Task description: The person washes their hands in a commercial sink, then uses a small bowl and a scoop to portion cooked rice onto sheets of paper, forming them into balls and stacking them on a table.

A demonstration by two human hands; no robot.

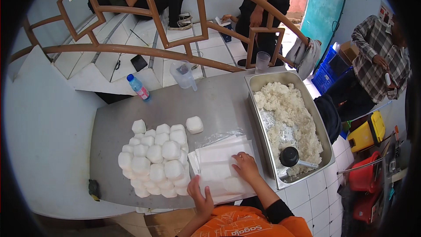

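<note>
A stack of white wrapping paper sheets (221, 154) lies on the steel table before me. My right hand (247, 168) rests its fingertips on the right part of the sheets, fingers spread. At the stack's near left corner is my left hand (201, 198), its thumb and fingers apart at the paper's edge. A pale lump shows faintly near the front of the sheets; I cannot tell whether it lies on or under the top one. Left of the paper rises a pile of white rounded packets (154, 154). One single packet (194, 124) sits apart behind the stack.
A deep steel pan (272, 171) of cooked rice (304, 118) stands to the right, with a black-ended scoop (289, 156) inside. A water bottle (138, 88), a plastic jug (183, 74) and a clear cup (262, 61) line the far edge. Beyond the brown railing (131, 50) are people.
</note>
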